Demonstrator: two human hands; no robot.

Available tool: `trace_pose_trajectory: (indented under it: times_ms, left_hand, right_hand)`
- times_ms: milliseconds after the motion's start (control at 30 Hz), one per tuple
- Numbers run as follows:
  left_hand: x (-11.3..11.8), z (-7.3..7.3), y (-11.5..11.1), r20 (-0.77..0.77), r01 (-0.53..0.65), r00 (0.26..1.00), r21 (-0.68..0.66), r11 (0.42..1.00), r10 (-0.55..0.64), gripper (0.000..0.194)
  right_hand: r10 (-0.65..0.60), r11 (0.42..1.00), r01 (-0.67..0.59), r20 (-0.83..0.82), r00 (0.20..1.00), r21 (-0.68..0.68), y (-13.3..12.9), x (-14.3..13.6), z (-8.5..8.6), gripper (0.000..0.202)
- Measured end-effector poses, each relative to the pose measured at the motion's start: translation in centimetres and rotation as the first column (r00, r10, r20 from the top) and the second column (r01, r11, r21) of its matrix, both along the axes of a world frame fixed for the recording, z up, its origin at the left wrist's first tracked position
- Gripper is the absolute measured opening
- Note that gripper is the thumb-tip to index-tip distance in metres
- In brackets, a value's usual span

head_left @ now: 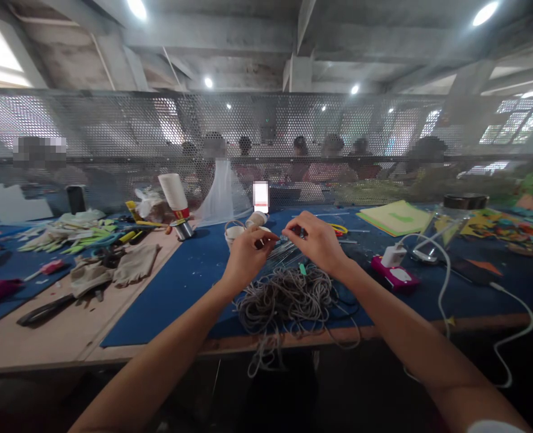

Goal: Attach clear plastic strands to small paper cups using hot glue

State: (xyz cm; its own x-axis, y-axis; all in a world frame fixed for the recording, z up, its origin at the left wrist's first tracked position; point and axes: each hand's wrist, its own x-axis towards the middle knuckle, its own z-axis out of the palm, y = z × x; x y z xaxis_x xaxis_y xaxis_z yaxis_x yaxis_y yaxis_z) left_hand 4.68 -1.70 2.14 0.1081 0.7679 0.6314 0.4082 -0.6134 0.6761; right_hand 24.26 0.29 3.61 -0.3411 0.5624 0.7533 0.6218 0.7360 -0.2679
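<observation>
Both hands are raised close together over the middle of the blue mat [171,294]. My left hand [248,255] is closed in a pinch, thumb and forefinger pointing right. My right hand [316,240] pinches too, its fingertips facing the left ones across a narrow gap. Whatever lies in either pinch is too small to make out. Below them a loose heap of grey cord [289,297] spreads on the mat, with some loops hanging over the front edge. A small green piece [302,269] lies on the heap. Beside my left hand stands a small pale cup [233,231].
A perforated metal screen [158,129] rises behind the table. Stacked paper cups [174,191], gloves [135,264] and pliers-like tools stand or lie left. To the right are yellow sheets [395,216], a magenta box [395,275], a charger with white cable [447,282] and a glass jar [447,219].
</observation>
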Motion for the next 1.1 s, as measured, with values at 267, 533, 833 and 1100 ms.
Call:
trace_pose_trajectory:
  times_ms: [267, 533, 833, 1100]
  left_hand:
    - [-0.3, 0.7, 0.4, 0.400, 0.336, 0.904, -0.441, 0.832, -0.152, 0.021]
    - [-0.1, -0.2, 1.0, 0.540, 0.373, 0.836, -0.427, 0.824, -0.099, 0.034]
    - [0.2, -0.1, 0.2, 0.124, -0.006, 0.992, -0.064, 0.998, 0.014, 0.012]
    - [-0.1, 0.2, 0.2, 0.208, 0.210, 0.966, -0.283, 0.936, -0.153, 0.014]
  right_hand:
    - [0.156, 0.864, -0.295, -0.339, 0.928, -0.407, 2.8, 0.8, -0.8, 0.029]
    - [0.063, 0.994, -0.068, -0.055, 0.996, -0.081, 0.2, -0.9, -2.4, 0.018]
    - [-0.082, 0.996, 0.072, 0.192, 0.978, 0.061, -2.0, -1.1, -0.6, 0.021]
    - [0.163, 0.926, -0.226, -0.218, 0.962, -0.303, 1.6, 0.9, 0.4, 0.018]
